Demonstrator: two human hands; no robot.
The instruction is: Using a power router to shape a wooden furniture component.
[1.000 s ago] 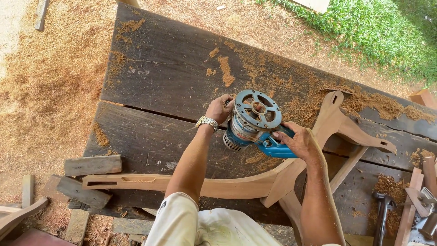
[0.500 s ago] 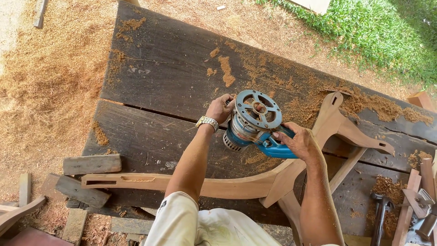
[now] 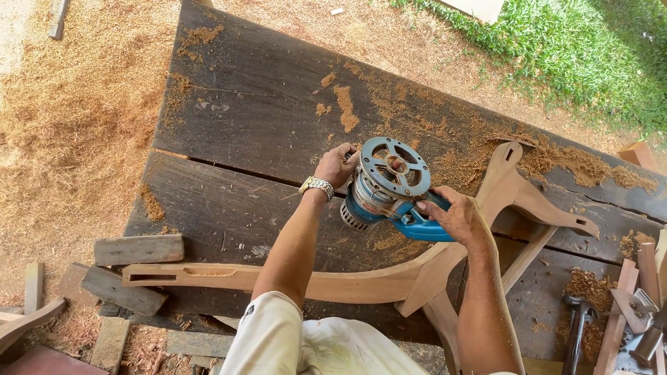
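A blue and grey electric router (image 3: 389,187) stands on a curved pale wooden furniture part (image 3: 333,281), near the joint where its branches meet. My left hand (image 3: 337,164) grips the router's left side; a metal watch is on that wrist. My right hand (image 3: 455,215) holds the blue handle on its right side. The wooden part lies across a dark plank workbench (image 3: 243,118) strewn with sawdust. The router's base and bit are hidden under its body.
Short wood offcuts (image 3: 139,248) lie at the bench's left end. A hammer (image 3: 577,326) and other metal tools (image 3: 643,319) rest at the lower right. Sawdust covers the ground on the left; grass (image 3: 583,48) grows at the upper right.
The router and both hands have stayed in nearly the same place on the wooden part; only the view has shifted a little.
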